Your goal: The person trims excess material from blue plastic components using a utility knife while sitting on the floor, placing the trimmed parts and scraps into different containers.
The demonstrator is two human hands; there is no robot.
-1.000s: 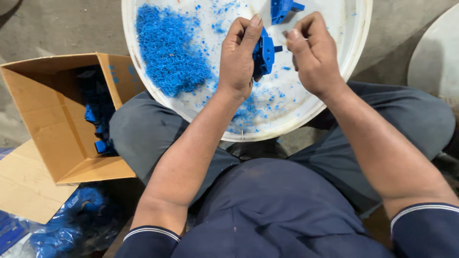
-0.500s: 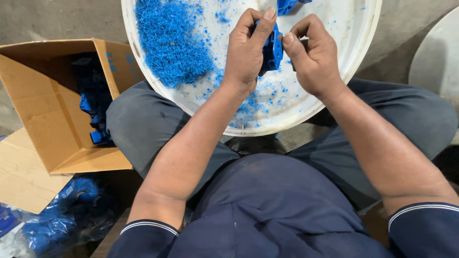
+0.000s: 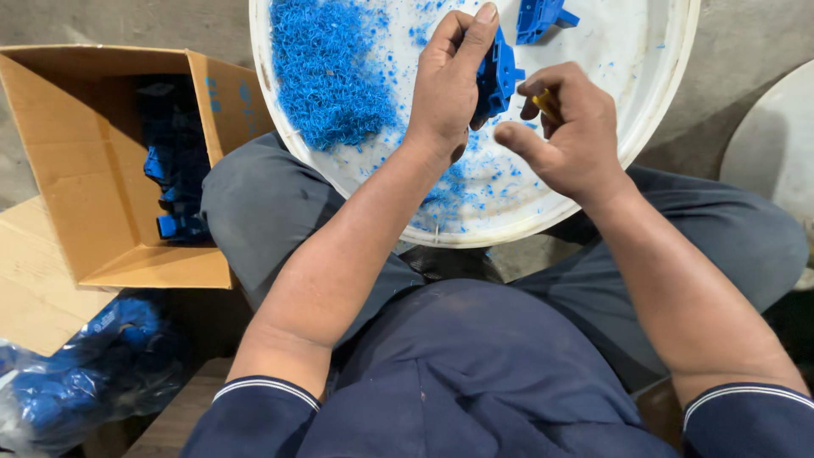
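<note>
A cardboard box (image 3: 110, 170) holding blue plastic parts (image 3: 174, 178) is seen leftward; below it, a plastic bag (image 3: 93, 365), seemingly likewise filled.

Pretty even soft daylight, no harsh glare. The white tray (image 3: 653, 93) looks brightest, the box (image 3: 93, 212) inside goes dark, bottom corners murky, slight wide-angle stretch at edges.

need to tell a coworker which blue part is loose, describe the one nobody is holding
Start at the round white tray on the person's lap, with the heap of blue shavings on its left. The loose blue plastic part lies at the tray's top edge, above the right hand. Unlike the blue part gripped in the left hand, nothing touches it.
</note>
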